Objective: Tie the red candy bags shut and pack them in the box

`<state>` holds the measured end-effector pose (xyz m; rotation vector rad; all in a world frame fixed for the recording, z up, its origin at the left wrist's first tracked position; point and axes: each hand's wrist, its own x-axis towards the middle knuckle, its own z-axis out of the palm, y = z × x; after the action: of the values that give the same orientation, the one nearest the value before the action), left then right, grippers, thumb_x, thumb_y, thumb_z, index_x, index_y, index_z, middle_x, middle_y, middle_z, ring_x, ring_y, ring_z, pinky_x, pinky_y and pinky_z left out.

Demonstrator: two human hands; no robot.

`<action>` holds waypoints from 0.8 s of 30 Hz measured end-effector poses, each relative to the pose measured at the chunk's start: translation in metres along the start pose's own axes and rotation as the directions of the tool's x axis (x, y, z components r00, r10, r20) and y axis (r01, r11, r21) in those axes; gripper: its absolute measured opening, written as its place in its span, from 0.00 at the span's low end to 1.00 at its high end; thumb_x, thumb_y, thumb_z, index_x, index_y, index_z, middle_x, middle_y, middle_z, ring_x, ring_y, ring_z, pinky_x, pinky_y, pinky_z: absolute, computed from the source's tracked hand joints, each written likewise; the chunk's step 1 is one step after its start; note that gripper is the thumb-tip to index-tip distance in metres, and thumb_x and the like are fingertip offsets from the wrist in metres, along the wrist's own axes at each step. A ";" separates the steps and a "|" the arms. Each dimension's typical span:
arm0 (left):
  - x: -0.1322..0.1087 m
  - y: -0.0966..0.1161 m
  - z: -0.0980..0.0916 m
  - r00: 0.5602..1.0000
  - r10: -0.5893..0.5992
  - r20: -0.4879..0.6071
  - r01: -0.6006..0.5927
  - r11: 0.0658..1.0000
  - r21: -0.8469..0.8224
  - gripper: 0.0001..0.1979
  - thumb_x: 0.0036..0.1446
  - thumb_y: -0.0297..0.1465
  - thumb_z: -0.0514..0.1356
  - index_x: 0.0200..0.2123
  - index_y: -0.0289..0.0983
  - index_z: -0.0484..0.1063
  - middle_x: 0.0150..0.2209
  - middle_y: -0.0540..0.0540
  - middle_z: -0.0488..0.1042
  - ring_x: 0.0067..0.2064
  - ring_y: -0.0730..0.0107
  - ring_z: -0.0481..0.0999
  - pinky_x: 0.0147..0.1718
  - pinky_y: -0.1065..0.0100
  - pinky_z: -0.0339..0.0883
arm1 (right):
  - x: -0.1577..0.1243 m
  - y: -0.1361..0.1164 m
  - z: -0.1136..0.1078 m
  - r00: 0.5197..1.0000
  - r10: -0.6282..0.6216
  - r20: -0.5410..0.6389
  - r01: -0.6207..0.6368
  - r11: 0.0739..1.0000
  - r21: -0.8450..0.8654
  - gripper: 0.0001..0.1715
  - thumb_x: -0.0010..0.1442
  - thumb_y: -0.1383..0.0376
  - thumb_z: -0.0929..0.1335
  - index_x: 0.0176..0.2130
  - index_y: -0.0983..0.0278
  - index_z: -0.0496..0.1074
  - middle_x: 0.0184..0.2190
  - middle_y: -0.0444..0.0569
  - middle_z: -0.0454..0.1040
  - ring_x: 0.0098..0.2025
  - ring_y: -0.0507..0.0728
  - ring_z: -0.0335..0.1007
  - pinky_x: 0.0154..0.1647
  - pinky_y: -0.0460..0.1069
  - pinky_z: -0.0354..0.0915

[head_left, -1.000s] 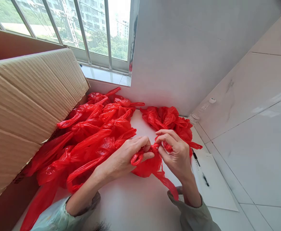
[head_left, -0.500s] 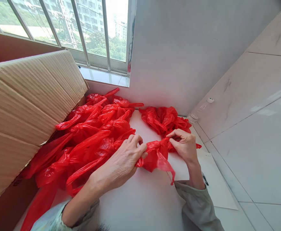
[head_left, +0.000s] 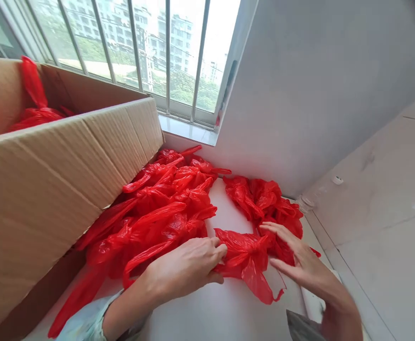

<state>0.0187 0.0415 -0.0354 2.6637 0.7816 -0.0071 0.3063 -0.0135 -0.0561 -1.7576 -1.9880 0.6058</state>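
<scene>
A knotted red plastic bag (head_left: pixel 241 251) lies on the white surface in front of me, one loose end trailing toward me. My left hand (head_left: pixel 189 265) is at its left end, fingers curled on the plastic; the fingertips are partly hidden. At the bag's right side, my right hand (head_left: pixel 301 258) has its thumb and fingers spread, holding nothing. Several more tied red bags (head_left: pixel 164 199) are heaped on the left against a cardboard box. Behind the bag in front of me sits another pile of red bags (head_left: pixel 264 199).
The cardboard box (head_left: pixel 68 175) stands at the left with more red bags (head_left: pixel 39 116) inside. A barred window (head_left: pixel 150 52) is behind it. A clear bottle (head_left: pixel 308 202) stands by the tiled wall (head_left: pixel 388 213) at the right.
My right hand has let go of the bag's knotted end and opened, moving to the right. The view has turned left, showing the inside of the box.
</scene>
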 end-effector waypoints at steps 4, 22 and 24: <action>-0.011 0.010 0.001 1.000 0.023 -0.010 -0.022 0.997 0.078 0.14 0.57 0.37 0.68 0.40 0.35 0.72 0.40 0.45 0.77 0.38 0.59 0.78 0.31 0.64 0.62 | 0.004 -0.009 0.023 0.994 0.038 0.107 -0.036 0.999 -0.014 0.31 0.58 0.64 0.68 0.60 0.53 0.69 0.63 0.50 0.67 0.67 0.64 0.58 0.66 0.62 0.57; 0.012 0.011 0.028 0.977 -0.090 -0.195 0.033 0.959 -0.280 0.25 0.56 0.26 0.64 0.56 0.38 0.63 0.54 0.43 0.72 0.52 0.56 0.72 0.52 0.59 0.68 | 0.030 -0.058 0.030 0.938 -0.172 0.300 0.145 0.983 0.109 0.17 0.55 0.71 0.69 0.45 0.59 0.78 0.44 0.45 0.79 0.49 0.58 0.72 0.55 0.50 0.63; 0.016 0.009 0.038 0.985 -0.110 -0.133 0.067 0.955 -0.289 0.26 0.59 0.21 0.56 0.61 0.34 0.59 0.52 0.39 0.74 0.50 0.53 0.75 0.50 0.55 0.70 | 0.044 -0.063 0.019 0.938 -0.192 0.287 0.174 0.981 0.089 0.08 0.58 0.68 0.71 0.38 0.60 0.80 0.39 0.43 0.80 0.45 0.56 0.74 0.49 0.47 0.66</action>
<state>0.0410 0.0298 -0.0696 2.3750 0.8761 0.2628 0.2395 0.0225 -0.0347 -1.4922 -2.2726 0.8994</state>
